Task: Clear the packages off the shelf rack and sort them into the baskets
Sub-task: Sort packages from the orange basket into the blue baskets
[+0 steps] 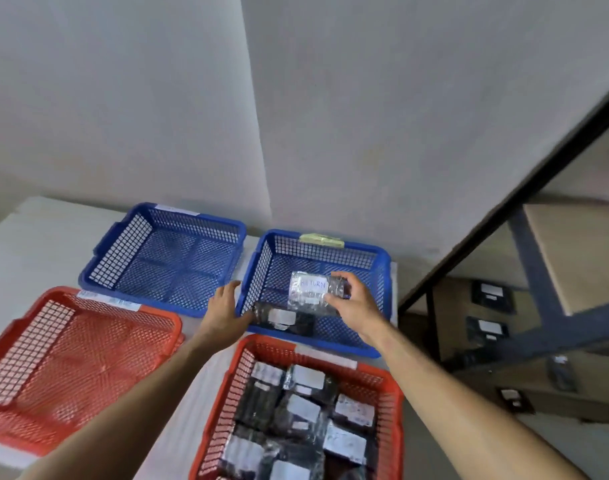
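My right hand (351, 303) pinches a shiny package (310, 289) with a white label reading "RETURN", holding it just above the floor of the right blue basket (382, 268). Another dark package (284, 318) lies in that basket's near left corner. My left hand (226, 306) hovers with fingers spread at the basket's left rim, holding nothing. The near red basket (396, 396) holds several dark packages with white labels. On the right, the shelf rack (538, 271) carries more dark packages (491, 296).
A blue basket (105, 268) with nothing in it sits at the back left, and a red basket (15, 341), also holding nothing, at the front left. All four stand on a white table (36, 237) against a grey wall. The rack's dark post slants across the right side.
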